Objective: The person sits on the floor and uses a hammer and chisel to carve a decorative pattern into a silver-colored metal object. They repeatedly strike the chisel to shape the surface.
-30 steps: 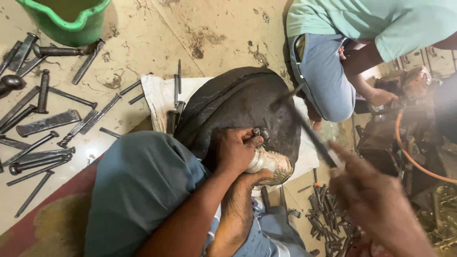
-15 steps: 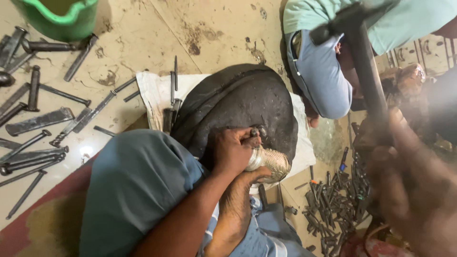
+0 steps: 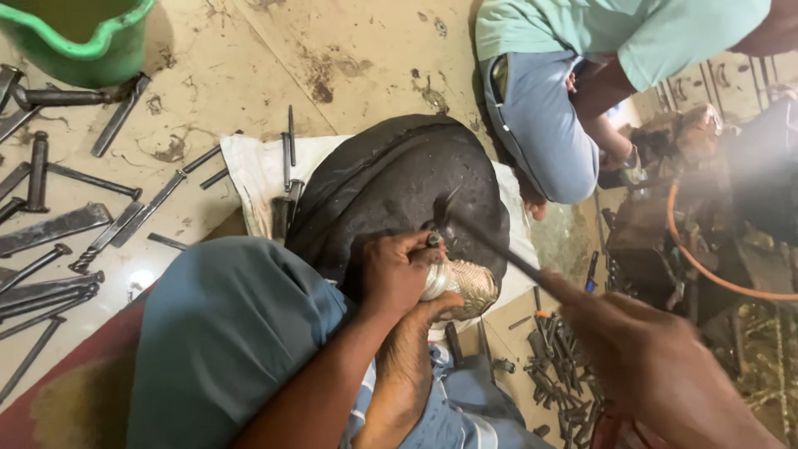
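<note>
My left hand (image 3: 395, 274) is shut around a small steel punch (image 3: 433, 240), held upright on a silvery patterned metal piece (image 3: 470, 287). The piece rests at the near edge of a black domed block (image 3: 391, 179), and my bare foot (image 3: 407, 366) presses against it from below. My right hand (image 3: 657, 366), blurred at the lower right, grips a hammer (image 3: 499, 249). The hammer's dark head is down at the top of the punch. My knee in blue trousers (image 3: 224, 333) fills the lower left.
A white cloth (image 3: 249, 166) lies under the block. Many steel punches and chisels (image 3: 58, 224) lie on the floor at left, with a green bucket (image 3: 79, 37) behind them. Another person (image 3: 549, 125) crouches at top right. More tools (image 3: 565, 366) and an orange hose (image 3: 706, 270) lie at right.
The hammer in my right hand was raised high half a second ago and has swung down onto the punch. My left hand has stayed on the metal piece.
</note>
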